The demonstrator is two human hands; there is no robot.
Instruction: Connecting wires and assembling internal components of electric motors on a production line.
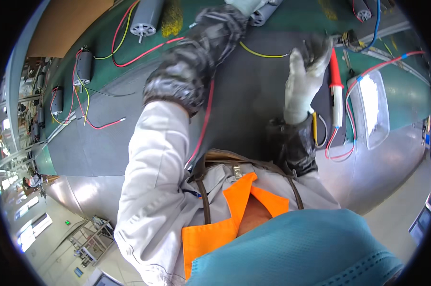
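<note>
My left hand (249, 5), in a pale glove, reaches to the upper edge of the head view and is closed on a grey cylindrical motor (262, 16). Part of that hand and motor is cut off by the picture's edge. A yellow-green wire (263, 55) with a bare terminal lies below the motor. My right hand (305, 78), in a white glove with dark fingers, is raised over the mat, thumb apart from the fingers and nothing visible in it. Just right of it lies a red and white test probe (337, 86) with wires. Dark sleeve covers wrap both forearms.
More grey motors with red and yellow-green leads stand to the left, one (147, 19) near the top and another (83, 66) lower down. A clear plastic tray (383, 112) lies at the right. The dark mat (106, 138) covers the green bench; a cardboard sheet (65, 28) is far left.
</note>
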